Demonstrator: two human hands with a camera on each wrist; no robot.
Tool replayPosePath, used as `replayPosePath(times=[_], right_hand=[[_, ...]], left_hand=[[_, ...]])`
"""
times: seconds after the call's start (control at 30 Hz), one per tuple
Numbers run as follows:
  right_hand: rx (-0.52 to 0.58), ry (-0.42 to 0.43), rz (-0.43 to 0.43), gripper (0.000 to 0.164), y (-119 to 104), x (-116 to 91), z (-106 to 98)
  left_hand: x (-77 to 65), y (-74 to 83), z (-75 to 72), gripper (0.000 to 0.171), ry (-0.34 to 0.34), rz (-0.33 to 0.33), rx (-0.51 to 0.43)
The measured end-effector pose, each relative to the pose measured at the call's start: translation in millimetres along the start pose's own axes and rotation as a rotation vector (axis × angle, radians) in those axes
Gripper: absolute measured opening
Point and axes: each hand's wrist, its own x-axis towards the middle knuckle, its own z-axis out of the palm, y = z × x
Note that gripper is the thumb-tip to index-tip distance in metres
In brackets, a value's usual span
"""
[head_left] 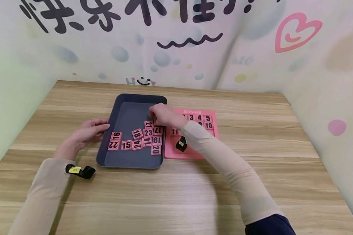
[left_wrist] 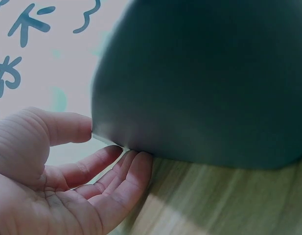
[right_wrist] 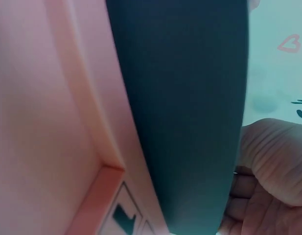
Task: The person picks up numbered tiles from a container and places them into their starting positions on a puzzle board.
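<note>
Our left hand (head_left: 89, 132) holds the tray (head_left: 129, 112) by its edge. Tiles (head_left: 148, 133) lie in it between our hands. Our right hand (head_left: 164, 115) bends over its opposite side, fingertips hidden; we cannot tell whether they grip anything. Under that wrist lies the board (head_left: 171, 150).

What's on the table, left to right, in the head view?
Left hand → dark tray holding loose number tiles → pink number board. Right hand overlaps tray and board, so left out.
</note>
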Motion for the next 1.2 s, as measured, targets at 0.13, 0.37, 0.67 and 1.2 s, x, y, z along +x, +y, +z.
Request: replayPosePath(times=[0.13, 0.37, 0.67, 1.2], right_hand=[[0.036, 0.024, -0.019, 0.022, 5, 1, 2], [0.011, 0.012, -0.019, 0.029, 6, 3, 3], [-0.088, -0.044, 0.048, 0.029, 0, 6, 2], [0.159, 0.17, 0.013, 0.035, 0, -12, -15]], left_hand=[[-0.9, 0.8, 0.0, 0.057, 0.002, 0.0, 0.001], [-1.4, -0.5, 0.6, 0.057, 0.009, 0.0, 0.009], [-0.7, -1.2, 0.2, 0.057, 0.011, 0.003, 0.013], [-1.6, 0.2, -0.1, 0.056, 0.006, 0.004, 0.007]])
